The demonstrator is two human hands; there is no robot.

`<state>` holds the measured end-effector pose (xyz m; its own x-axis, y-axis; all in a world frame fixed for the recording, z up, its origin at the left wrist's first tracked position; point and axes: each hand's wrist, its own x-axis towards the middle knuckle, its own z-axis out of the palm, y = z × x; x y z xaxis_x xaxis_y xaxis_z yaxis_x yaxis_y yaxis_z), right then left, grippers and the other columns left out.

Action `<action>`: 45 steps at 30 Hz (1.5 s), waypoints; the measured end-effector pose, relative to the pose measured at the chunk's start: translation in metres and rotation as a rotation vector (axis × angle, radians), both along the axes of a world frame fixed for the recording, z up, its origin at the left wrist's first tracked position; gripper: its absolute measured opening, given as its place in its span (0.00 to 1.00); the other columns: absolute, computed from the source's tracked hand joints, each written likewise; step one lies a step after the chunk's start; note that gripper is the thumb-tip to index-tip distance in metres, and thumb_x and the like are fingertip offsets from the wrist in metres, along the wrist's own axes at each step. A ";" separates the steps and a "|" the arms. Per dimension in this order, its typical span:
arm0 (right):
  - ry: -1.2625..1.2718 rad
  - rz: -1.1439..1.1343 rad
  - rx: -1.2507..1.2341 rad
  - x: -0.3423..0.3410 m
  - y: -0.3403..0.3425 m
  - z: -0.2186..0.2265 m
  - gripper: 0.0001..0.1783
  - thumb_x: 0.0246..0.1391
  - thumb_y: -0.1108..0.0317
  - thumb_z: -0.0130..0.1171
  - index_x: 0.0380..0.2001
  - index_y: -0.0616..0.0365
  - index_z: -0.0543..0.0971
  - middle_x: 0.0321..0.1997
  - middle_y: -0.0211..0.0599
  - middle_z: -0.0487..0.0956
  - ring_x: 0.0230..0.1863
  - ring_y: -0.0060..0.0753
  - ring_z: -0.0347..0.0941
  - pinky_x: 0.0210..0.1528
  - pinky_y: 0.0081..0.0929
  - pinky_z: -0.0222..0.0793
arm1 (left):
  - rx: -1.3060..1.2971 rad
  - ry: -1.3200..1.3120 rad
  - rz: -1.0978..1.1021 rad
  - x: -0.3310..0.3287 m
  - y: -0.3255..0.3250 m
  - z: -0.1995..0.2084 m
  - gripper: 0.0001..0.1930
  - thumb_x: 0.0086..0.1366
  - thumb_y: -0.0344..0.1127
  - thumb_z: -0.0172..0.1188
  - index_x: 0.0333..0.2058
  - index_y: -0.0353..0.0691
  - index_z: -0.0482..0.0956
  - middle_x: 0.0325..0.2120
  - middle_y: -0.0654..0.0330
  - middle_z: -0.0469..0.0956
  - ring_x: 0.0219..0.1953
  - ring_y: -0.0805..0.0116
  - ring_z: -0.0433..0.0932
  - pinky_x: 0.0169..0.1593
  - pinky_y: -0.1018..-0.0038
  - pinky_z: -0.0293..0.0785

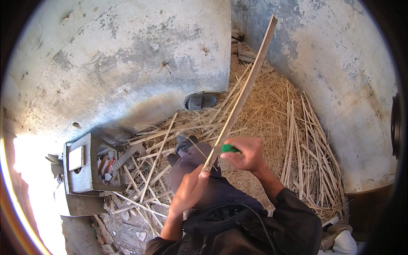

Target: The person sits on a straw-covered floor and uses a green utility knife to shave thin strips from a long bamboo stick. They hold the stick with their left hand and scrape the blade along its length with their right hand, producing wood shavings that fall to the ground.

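My left hand (pixel 189 189) is closed round the lower end of a long, narrow wooden strip (pixel 242 94), which slants up and to the right. Close to that end, my right hand (pixel 246 154) grips a green-handled tool (pixel 230 148) in a fist. Its working end meets or lies right beside the strip; its shape is too blurred to tell, though it may be a blade. A thin curled sliver (pixel 195 146) arcs beside the strip above my left hand.
Fine straw-like shavings (pixel 267 114) cover the floor ahead. Split sticks (pixel 314 157) lie heaped along the right wall, others at left. A wooden box (pixel 85 165) with oddments stands at left. One grey sandal (pixel 200 101) lies by the wall (pixel 140 55).
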<state>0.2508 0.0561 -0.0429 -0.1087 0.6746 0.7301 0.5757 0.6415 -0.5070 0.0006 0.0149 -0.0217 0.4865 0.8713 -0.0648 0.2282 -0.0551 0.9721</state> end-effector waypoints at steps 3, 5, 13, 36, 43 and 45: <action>0.051 -0.087 -0.023 0.018 0.008 0.002 0.19 0.59 0.50 0.77 0.36 0.57 0.87 0.31 0.36 0.89 0.30 0.37 0.88 0.29 0.29 0.80 | -0.065 -0.045 -0.033 -0.003 -0.002 -0.001 0.22 0.88 0.48 0.43 0.45 0.33 0.75 0.24 0.64 0.67 0.28 0.72 0.64 0.34 0.68 0.65; 0.037 -0.087 -0.032 0.020 0.007 0.004 0.20 0.60 0.50 0.76 0.36 0.57 0.87 0.30 0.37 0.88 0.27 0.36 0.87 0.28 0.29 0.80 | -0.080 -0.068 -0.039 -0.002 -0.003 -0.002 0.25 0.87 0.52 0.41 0.41 0.35 0.74 0.24 0.67 0.66 0.27 0.76 0.62 0.32 0.72 0.62; 0.041 -0.105 -0.004 0.019 0.005 0.006 0.20 0.61 0.48 0.75 0.36 0.57 0.88 0.28 0.34 0.88 0.27 0.34 0.88 0.28 0.27 0.80 | -0.083 -0.138 -0.068 0.002 -0.003 -0.002 0.31 0.85 0.62 0.38 0.37 0.38 0.71 0.23 0.70 0.64 0.23 0.81 0.59 0.25 0.78 0.56; -0.060 -0.160 0.109 0.029 0.013 0.004 0.21 0.61 0.45 0.74 0.34 0.54 0.88 0.25 0.30 0.86 0.24 0.34 0.85 0.26 0.28 0.78 | -0.193 -0.163 -0.092 0.001 -0.002 -0.004 0.28 0.87 0.58 0.36 0.33 0.41 0.67 0.23 0.69 0.62 0.21 0.81 0.57 0.22 0.79 0.55; -0.087 -0.167 0.083 0.033 0.014 0.004 0.20 0.61 0.46 0.74 0.33 0.54 0.88 0.24 0.32 0.86 0.23 0.34 0.85 0.26 0.28 0.77 | -0.188 -0.126 -0.076 0.004 0.000 -0.004 0.28 0.87 0.57 0.36 0.32 0.42 0.66 0.22 0.70 0.62 0.20 0.82 0.57 0.22 0.79 0.56; -0.068 -0.167 0.118 0.034 0.016 0.002 0.20 0.62 0.46 0.73 0.34 0.54 0.89 0.24 0.31 0.86 0.24 0.32 0.85 0.25 0.27 0.77 | -0.188 -0.130 -0.075 0.003 0.000 -0.006 0.28 0.87 0.57 0.36 0.32 0.42 0.66 0.21 0.70 0.62 0.20 0.81 0.57 0.22 0.79 0.56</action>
<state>0.2851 0.0724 -0.0407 -0.0543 0.5978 0.7998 0.7096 0.5867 -0.3903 0.0040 0.0147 -0.0272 0.5645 0.8107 -0.1553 0.1029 0.1176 0.9877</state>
